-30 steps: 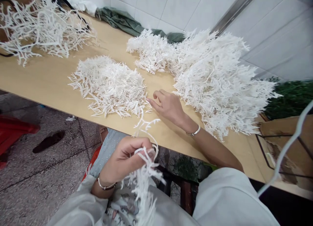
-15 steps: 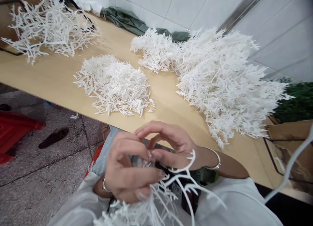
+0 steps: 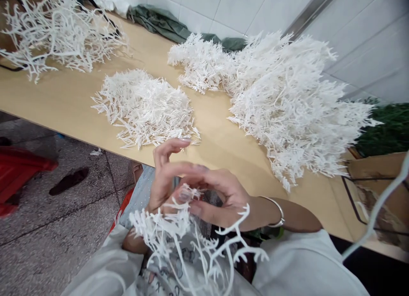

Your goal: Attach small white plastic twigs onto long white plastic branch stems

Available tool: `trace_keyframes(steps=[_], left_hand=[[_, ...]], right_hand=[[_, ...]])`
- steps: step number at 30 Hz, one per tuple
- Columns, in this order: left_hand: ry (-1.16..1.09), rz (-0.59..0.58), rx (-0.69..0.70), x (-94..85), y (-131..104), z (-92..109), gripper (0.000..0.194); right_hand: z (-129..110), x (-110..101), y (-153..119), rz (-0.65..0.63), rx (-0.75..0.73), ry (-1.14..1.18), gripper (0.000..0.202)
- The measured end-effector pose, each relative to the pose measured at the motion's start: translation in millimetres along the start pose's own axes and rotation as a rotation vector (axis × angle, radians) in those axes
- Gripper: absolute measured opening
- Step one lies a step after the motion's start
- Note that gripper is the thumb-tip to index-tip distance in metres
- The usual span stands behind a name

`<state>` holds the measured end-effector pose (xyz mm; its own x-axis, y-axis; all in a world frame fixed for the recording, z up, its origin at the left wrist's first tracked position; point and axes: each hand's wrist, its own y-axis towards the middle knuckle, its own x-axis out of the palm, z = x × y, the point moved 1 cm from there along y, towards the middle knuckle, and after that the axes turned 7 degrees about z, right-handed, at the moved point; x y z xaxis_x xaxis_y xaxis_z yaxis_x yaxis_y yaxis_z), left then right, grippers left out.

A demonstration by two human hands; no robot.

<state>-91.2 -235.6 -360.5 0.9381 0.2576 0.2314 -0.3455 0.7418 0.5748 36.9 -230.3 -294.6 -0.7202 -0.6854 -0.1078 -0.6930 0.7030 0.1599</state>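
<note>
White branching plastic sprigs (image 3: 179,223) hang below both hands, close to my body. My right hand (image 3: 223,198), with a bracelet at the wrist, pinches the sprigs near their top between thumb and fingers. My left hand (image 3: 168,176) is against the right fingertips, its fingers curled around the same spot, with one finger raised. Its thumb is partly hidden behind the sprigs. Beyond the hands, a pile of small white pieces (image 3: 147,108) lies on the tan table (image 3: 214,125).
A large heap of white sprigs (image 3: 290,104) fills the table's right side. Looser white branches (image 3: 67,36) lie at the far left. Dark green cloth (image 3: 156,21) runs along the wall. A cardboard box (image 3: 380,170) is at the right, a red stool (image 3: 22,172) at the left.
The left hand has turned and lifted a finger, and the sprigs have come up into fuller view in front of it. The right hand has shifted slightly left.
</note>
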Motion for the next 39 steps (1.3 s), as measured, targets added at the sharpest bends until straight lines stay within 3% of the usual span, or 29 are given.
trace_keyframes(steps=[3,4,6,8,10,12,15,20,24,27,30,34,39], left_hand=[[-0.091,0.007,0.202,-1.0,8,-5,0.032],[-0.120,-0.016,0.190,-1.6,11,-4,0.034],[-0.199,-0.070,0.077,-3.6,14,0,0.029],[-0.300,-0.135,-0.133,-6.7,14,8,0.029],[-0.362,-0.196,-0.333,-11.1,12,16,0.049],[-0.357,-0.237,-0.418,-17.1,11,21,0.065],[-0.257,-0.300,-0.376,-28.6,13,22,0.073],[0.007,-0.477,-0.165,-46.6,16,27,0.068],[0.276,-0.421,0.002,-48.5,15,43,0.066],[0.392,-0.412,0.039,-42.2,14,48,0.031],[0.240,-0.411,0.004,-35.7,13,41,0.002],[0.106,-0.294,-0.082,-29.4,11,33,0.010],[0.084,-0.266,-0.145,-22.6,7,34,0.021]], right_hand=[[2,1,0,0.047,0.045,0.003,0.017],[2,0,0,0.058,0.044,0.002,0.018],[3,-1,0,0.067,0.016,-0.016,0.018],[3,-2,1,0.064,-0.039,-0.049,0.016],[3,-3,1,0.061,-0.083,-0.089,0.015],[4,-4,1,0.070,-0.099,-0.115,0.015],[5,-3,1,0.094,-0.100,-0.117,0.016],[4,-3,2,0.196,-0.023,-0.083,0.016],[2,-4,3,0.294,0.063,-0.057,0.018],[3,-4,3,0.295,0.108,-0.036,0.023],[6,-4,3,0.242,0.108,-0.008,0.024],[8,-7,4,0.096,0.005,-0.132,0.024],[6,-10,7,-0.003,0.017,-0.268,0.018]])
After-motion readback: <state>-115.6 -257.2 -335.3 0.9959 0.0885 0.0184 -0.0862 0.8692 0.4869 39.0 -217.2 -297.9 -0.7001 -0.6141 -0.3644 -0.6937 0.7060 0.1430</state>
